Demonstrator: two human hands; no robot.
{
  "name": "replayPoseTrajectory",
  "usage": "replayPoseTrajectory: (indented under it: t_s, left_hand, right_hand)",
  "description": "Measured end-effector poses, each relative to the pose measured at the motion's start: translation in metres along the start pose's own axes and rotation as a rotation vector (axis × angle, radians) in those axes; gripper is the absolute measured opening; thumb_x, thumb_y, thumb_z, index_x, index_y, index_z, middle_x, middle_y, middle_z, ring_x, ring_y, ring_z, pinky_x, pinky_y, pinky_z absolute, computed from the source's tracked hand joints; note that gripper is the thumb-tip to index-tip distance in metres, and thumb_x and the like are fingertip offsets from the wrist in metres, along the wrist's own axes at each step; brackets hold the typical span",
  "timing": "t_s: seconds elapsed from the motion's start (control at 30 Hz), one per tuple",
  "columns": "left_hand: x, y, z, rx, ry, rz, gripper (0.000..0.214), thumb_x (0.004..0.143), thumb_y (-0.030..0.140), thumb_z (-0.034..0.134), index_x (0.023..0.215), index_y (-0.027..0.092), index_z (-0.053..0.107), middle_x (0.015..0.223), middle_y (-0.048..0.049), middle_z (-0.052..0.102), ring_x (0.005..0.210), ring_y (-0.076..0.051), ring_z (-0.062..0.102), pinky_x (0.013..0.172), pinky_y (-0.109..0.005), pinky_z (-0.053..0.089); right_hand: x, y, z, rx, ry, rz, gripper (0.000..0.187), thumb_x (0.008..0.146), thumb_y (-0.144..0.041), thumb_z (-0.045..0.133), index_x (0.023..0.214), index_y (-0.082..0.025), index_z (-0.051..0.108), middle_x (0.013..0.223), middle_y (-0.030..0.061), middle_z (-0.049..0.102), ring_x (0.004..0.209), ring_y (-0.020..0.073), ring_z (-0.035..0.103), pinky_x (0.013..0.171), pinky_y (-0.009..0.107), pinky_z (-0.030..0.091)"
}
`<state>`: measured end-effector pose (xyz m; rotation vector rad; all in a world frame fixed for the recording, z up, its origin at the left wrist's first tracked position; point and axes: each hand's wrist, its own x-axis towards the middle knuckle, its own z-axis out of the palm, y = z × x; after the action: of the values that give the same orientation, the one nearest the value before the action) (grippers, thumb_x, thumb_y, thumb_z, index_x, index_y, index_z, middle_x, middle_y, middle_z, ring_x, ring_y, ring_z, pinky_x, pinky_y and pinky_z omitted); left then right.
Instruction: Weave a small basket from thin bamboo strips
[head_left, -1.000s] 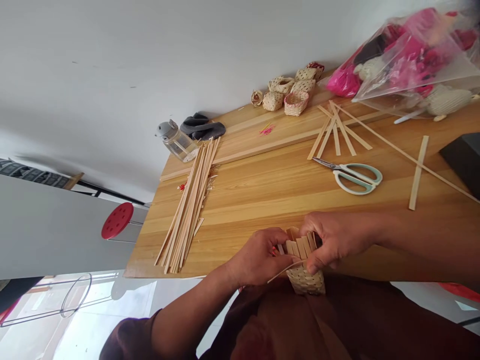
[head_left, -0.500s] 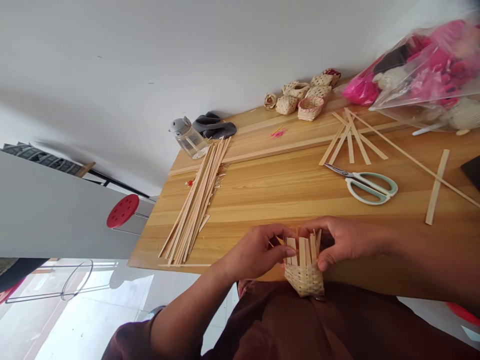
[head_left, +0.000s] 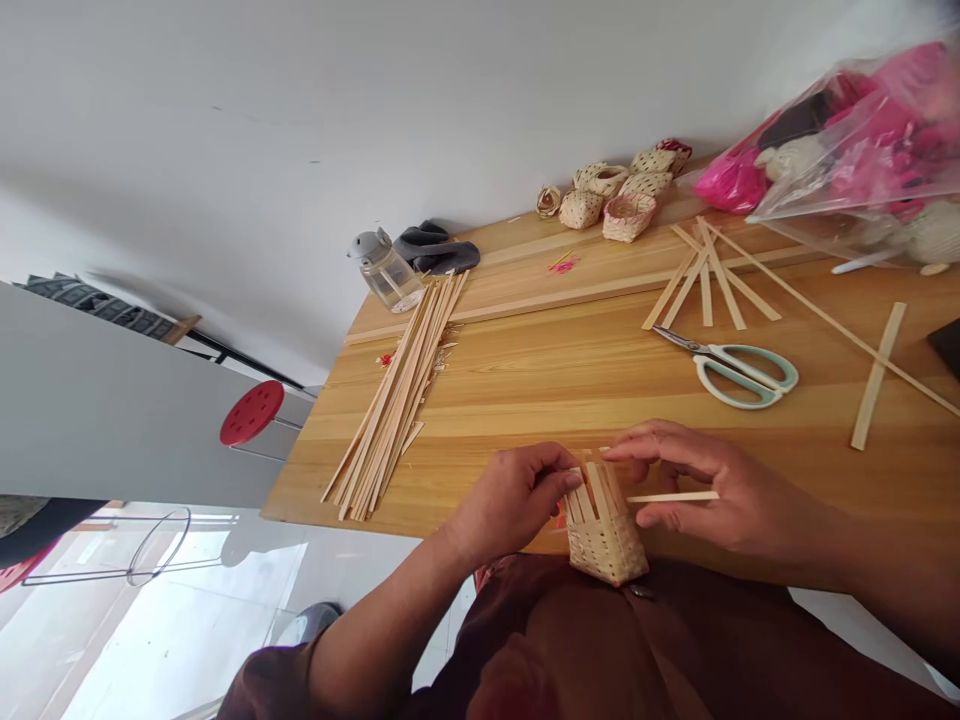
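Note:
A small woven basket (head_left: 607, 548) of pale bamboo-like strips rests against my lap at the table's front edge, slightly tilted. Loose strip ends (head_left: 596, 492) rise upright from its rim. My left hand (head_left: 525, 495) pinches some of these ends between thumb and fingers at the basket's left side. To the right, my right hand (head_left: 694, 485) is open, thumb and fingers apart, with the fingertips close to the upright ends. One strip (head_left: 673, 497) sticks out sideways from the basket's right side, across the gap between thumb and fingers. Whether the right fingertips touch anything is unclear.
White-handled scissors (head_left: 742, 375) lie beyond my right hand, near several fanned strips (head_left: 709, 275). A bundle of long strips (head_left: 401, 400) lies left, beside a clear bottle (head_left: 386, 272). Small woven baskets (head_left: 628, 215) and a plastic bag (head_left: 847, 150) stand along the wall.
My right hand has moved right, off the basket's rim, and its fingers have spread. One strip now points sideways to the right. My left hand keeps its pinch, and the basket has turned slightly.

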<state>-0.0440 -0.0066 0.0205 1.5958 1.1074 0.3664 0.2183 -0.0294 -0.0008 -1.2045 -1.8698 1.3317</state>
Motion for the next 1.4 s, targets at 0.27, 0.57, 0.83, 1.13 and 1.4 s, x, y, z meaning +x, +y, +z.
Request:
replayPoseTrajectory:
  t_s: [0.27, 0.57, 0.83, 1.13, 1.4]
  left_hand:
    - [0.002, -0.006, 0.002, -0.093, 0.007, -0.02, 0.036, 0.084, 0.049, 0.076, 0.083, 0.014, 0.069, 0.072, 0.0017, 0.057, 0.067, -0.01, 0.046, 0.062, -0.023, 0.034]
    - [0.001, -0.02, 0.007, -0.315, 0.005, -0.119, 0.042, 0.077, 0.054, 0.082, 0.084, 0.014, 0.07, 0.072, 0.0019, 0.057, 0.064, -0.009, 0.044, 0.06, -0.021, 0.034]
    - [0.0, -0.022, 0.006, -0.321, 0.106, -0.115, 0.047, 0.074, 0.048, 0.086, 0.104, 0.015, 0.07, 0.099, -0.0054, 0.064, 0.075, -0.012, 0.05, 0.061, -0.022, 0.043]
    - [0.003, -0.025, -0.002, -0.484, -0.141, 0.037, 0.034, 0.083, 0.044, 0.081, 0.09, 0.015, 0.063, 0.094, -0.0028, 0.059, 0.075, -0.01, 0.048, 0.068, -0.023, 0.041]
    - [0.001, -0.015, 0.002, -0.353, -0.086, 0.002, 0.033, 0.088, 0.044, 0.076, 0.086, 0.013, 0.064, 0.084, -0.0016, 0.058, 0.075, -0.011, 0.051, 0.071, -0.025, 0.042]
  right_hand:
    - [-0.008, -0.01, 0.01, 0.034, -0.063, 0.007, 0.024, 0.096, -0.043, 0.063, 0.107, -0.025, 0.076, 0.1, 0.0054, 0.079, 0.09, 0.0242, 0.072, 0.083, 0.035, 0.055]
    - [-0.003, -0.015, 0.016, 0.04, -0.001, -0.09, 0.024, 0.099, -0.037, 0.059, 0.11, -0.023, 0.076, 0.105, 0.0057, 0.079, 0.094, 0.0229, 0.072, 0.085, 0.033, 0.054]
    - [0.005, -0.016, 0.014, 0.043, 0.053, -0.071, 0.028, 0.1, -0.037, 0.056, 0.114, -0.022, 0.075, 0.105, 0.0076, 0.079, 0.091, 0.023, 0.071, 0.082, 0.034, 0.056]
    - [0.018, -0.022, 0.017, 0.096, 0.12, -0.064, 0.033, 0.096, -0.04, 0.061, 0.125, -0.024, 0.068, 0.126, 0.0103, 0.068, 0.099, 0.0227, 0.066, 0.08, 0.034, 0.056]
    - [0.036, -0.03, 0.013, 0.024, -0.069, -0.003, 0.026, 0.089, -0.045, 0.069, 0.096, -0.02, 0.065, 0.088, 0.0001, 0.064, 0.064, 0.0117, 0.05, 0.054, 0.024, 0.04]
